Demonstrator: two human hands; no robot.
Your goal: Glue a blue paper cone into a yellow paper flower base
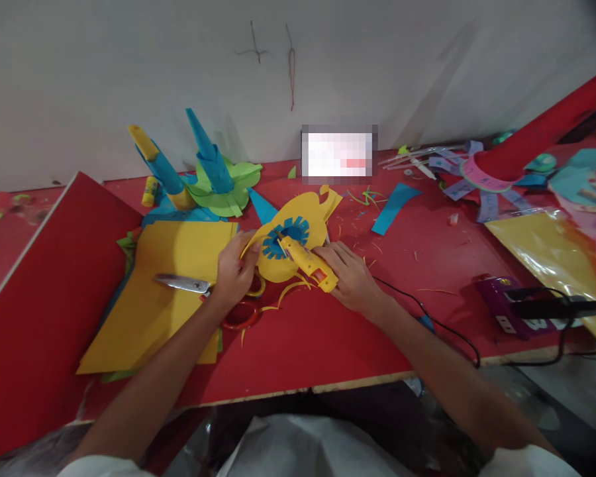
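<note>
My right hand grips a yellow glue gun, its nozzle pointing at a fringed blue paper ring in the middle of a yellow paper flower shape. My left hand pinches the left edge of that yellow shape, holding it down on the red table. Scissors with red handles lie just under and beside my left hand, the blades pointing left over a yellow sheet.
Blue and green paper cones stand at the back left by a glue stick. A red board leans at left. A purple power strip with black cables sits right, near paper crafts and a red cone.
</note>
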